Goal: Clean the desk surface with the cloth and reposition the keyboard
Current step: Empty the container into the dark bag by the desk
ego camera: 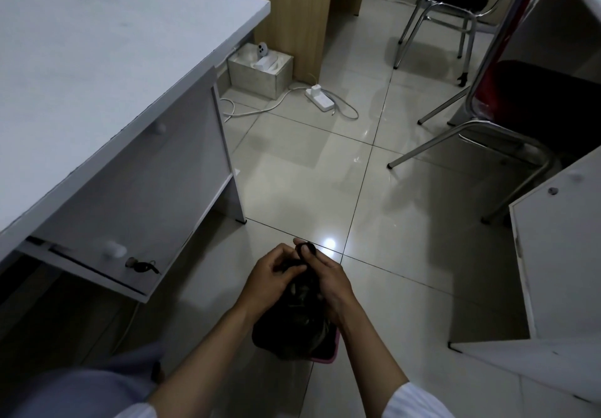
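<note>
Both hands work together low over the floor tiles, off the near right corner of the white surface (97, 69). The left hand (271, 282) and the right hand (328, 282) each have a narrow grip, fingers pinched on a dark bundle (300, 320) that hangs between them; it looks like a black bag or a bunched dark cloth, and the dim light does not let me tell which. A pink edge (328, 354) shows under its lower part, perhaps a small bin or tray, but most of it is hidden.

The surface itself lies bare in the part that shows, from its far right corner down along the right edge; no cloth rests on it and no keyboard is in view anywhere. Under its near edge a drawer (97, 266) stands open with keys (141, 266) in the lock.

Judging from this, the task seems either at its very start or off on a side step: no wiping is under way, since the hands are away from the surface. If the bundle is the cloth, it has yet to reach the surface. The wiping and the keyboard's repositioning both appear left to do, though the unseen part of the surface could hold the keyboard.
</note>
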`<state>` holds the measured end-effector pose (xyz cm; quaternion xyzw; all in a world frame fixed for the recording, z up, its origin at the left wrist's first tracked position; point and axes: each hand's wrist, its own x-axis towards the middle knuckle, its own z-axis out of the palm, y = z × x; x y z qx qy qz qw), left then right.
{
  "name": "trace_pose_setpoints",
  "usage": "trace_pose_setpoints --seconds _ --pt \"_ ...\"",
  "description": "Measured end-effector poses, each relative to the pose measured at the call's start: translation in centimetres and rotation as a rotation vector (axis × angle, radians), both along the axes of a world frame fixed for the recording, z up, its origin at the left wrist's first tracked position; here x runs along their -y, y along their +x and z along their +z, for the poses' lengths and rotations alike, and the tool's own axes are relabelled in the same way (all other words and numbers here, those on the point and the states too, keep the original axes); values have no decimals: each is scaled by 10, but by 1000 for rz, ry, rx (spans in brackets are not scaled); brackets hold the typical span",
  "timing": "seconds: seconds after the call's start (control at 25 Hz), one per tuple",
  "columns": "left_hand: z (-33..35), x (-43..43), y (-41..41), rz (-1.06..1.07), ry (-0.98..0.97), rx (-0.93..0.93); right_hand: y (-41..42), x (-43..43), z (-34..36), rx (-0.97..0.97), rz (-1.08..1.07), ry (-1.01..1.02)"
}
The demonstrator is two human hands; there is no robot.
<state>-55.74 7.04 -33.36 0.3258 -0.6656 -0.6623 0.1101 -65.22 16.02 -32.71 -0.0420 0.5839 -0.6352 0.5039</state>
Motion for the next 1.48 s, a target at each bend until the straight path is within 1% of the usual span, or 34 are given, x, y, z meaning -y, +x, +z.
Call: trace_pose_setpoints --seconds 0.04,0.16,0.32,0.4,0.48,0.56,0.72,0.84,0.92,1.08,1.16,1.24,1.28,1.36,1.48 --pt "2 1 0 14 8 1 -1 -1 0 14 16 -15" --pt "9 7 -2 20 120 8 -4 -6 3 11 77 -7" --pt "7 18 -3 -80 -12 100 -5 -8 3 -31 167 -27" --pt "3 20 -3 -62 -7 107 -7 -8 3 -59 219 -61" --pt "1 23 -1 -37 -28 128 -8 -6 7 -129 312 -28" --pt "-1 24 0 -23 -66 150 -9 -5 6 -191 358 -5" --pt "-4 24 1 7 -178 157 -9 -1 -5 -369 380 -33" --pt "-3 21 2 13 -176 135 -5 1 -9 -401 342 -36" --pt "-4 17 4 37 -173 131 -4 2 -17 -461 326 50" --pt "0 8 6 110 -169 55 -3 3 -27 -679 383 254" --pt "1 6 6 123 -147 36 0 6 -27 -760 343 326" --pt "0 4 9 105 -62 51 3 8 -27 -807 258 388" --pt "-1 3 11 102 -28 63 5 8 -25 -784 208 399" --pt "-2 4 14 134 -37 75 5 7 -20 -645 156 358" --pt "-1 9 17 187 -119 69 4 2 -6 -259 132 147"
